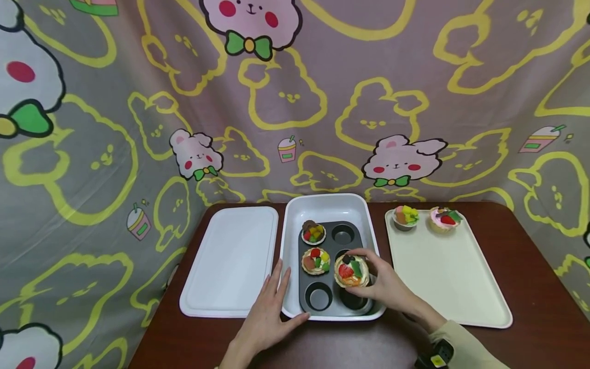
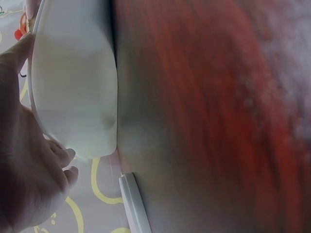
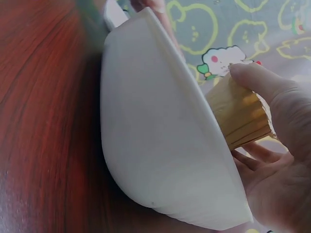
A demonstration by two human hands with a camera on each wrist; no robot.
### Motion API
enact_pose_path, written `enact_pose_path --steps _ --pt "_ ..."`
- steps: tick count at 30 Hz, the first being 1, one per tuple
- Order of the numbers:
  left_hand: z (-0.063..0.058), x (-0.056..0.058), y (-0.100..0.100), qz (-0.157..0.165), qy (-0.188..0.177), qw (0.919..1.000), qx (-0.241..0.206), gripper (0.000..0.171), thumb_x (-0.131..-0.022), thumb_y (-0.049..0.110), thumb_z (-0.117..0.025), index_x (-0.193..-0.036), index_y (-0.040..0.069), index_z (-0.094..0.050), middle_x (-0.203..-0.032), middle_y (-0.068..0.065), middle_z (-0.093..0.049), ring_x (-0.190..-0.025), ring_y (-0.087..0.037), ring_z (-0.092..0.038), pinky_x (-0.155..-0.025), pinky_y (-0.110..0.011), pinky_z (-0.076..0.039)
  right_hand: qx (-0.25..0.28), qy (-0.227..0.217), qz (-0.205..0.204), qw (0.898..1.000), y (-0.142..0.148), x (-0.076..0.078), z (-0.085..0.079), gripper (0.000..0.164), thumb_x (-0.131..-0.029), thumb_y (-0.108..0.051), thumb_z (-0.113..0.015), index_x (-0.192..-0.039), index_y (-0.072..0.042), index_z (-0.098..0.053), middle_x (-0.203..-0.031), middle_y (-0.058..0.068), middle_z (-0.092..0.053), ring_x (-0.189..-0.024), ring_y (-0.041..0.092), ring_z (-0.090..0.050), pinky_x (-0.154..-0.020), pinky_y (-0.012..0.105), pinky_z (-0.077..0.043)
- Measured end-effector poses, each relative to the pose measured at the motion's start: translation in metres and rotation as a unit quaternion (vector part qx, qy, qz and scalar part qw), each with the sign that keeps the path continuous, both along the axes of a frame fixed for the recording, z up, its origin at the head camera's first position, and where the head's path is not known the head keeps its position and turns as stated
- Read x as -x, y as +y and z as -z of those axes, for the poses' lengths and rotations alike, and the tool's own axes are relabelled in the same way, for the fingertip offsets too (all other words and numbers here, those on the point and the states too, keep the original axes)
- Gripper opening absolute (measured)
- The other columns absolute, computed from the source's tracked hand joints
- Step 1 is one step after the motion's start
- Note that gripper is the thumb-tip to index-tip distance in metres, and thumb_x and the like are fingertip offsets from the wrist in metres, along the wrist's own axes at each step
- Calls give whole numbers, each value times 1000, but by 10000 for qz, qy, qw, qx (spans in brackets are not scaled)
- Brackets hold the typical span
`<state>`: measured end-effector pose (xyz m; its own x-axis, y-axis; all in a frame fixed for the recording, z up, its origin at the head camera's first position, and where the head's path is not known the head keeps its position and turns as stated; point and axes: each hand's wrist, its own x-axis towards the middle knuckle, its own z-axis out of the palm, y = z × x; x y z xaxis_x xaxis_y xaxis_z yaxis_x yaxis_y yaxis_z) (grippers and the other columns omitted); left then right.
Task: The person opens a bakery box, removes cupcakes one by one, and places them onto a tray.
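A fruit tart [image 1: 352,270] with a pleated yellowish side [image 3: 239,114] is gripped between the thumb and fingers of my right hand [image 1: 386,281]. It is held above the right column of a dark muffin pan [image 1: 333,302]. The pan lies in a deep white tub [image 1: 318,206]. Two other fruit-topped tarts, a back one [image 1: 314,232] and a middle one [image 1: 315,261], sit in the pan's left column. My left hand [image 1: 267,312] rests at the tub's near left corner, fingers straight along its side and thumb at the front rim [image 2: 31,92].
Left of the tub lies a flat white tray [image 1: 230,261]. On the right, a cream tray [image 1: 447,277] carries a small tart in a grey cup [image 1: 405,218] and a pink-creamed tart [image 1: 444,219] at its back edge. A patterned cloth [image 1: 295,102] hangs behind the brown table [image 1: 359,346].
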<state>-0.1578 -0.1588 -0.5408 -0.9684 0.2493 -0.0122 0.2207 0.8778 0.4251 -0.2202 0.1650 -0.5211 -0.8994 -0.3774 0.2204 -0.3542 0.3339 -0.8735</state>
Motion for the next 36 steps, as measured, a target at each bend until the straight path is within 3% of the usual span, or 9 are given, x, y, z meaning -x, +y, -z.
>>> enact_pose_path --steps 5,13,19,30,36 --pt "-1 1 0 -41 -72 10000 1 116 -90 80 -70 -176 18 -26 -188 -8 -6 -169 -36 -30 -138 -59 -29 410 -456 -84 9981 4 3 -2 81 -82 -12 -98 -152 -6 -57 -150 18 -64 -128 -6 -60 -111 10 -45" --pt "0 1 0 -47 -107 9999 -50 112 -90 80 -70 -176 20 -29 -188 -8 -6 -169 -36 -31 -139 -59 -28 985 -696 -138 9926 7 2 -5 83 -83 -1 -94 -151 4 -47 -147 29 -62 -122 -6 -64 -106 12 -51" --pt "0 0 0 -42 -92 9999 -81 110 -90 79 -71 -175 21 -32 -188 -8 -6 -168 -38 -31 -139 -59 -28 1112 -809 -115 9904 9 0 -7 83 -83 2 -93 -144 7 -37 -143 34 -66 -116 -3 -67 -100 14 -55" --pt "0 -1 0 -32 -58 9999 -84 111 -90 77 -72 -175 19 -31 -188 -9 -7 -168 -38 -32 -139 -59 -27 1237 -592 58 9905 18 0 -10 80 -82 6 -91 -142 10 -38 -139 36 -67 -114 -4 -68 -98 11 -53" --pt "0 -2 0 2 39 10000 -28 114 -90 77 -72 -176 15 -28 -188 -9 -8 -169 -35 -29 -140 -58 -25 1207 -756 148 9897 30 1 -15 82 -84 6 -90 -145 7 -35 -145 37 -63 -116 -5 -67 -98 12 -57"
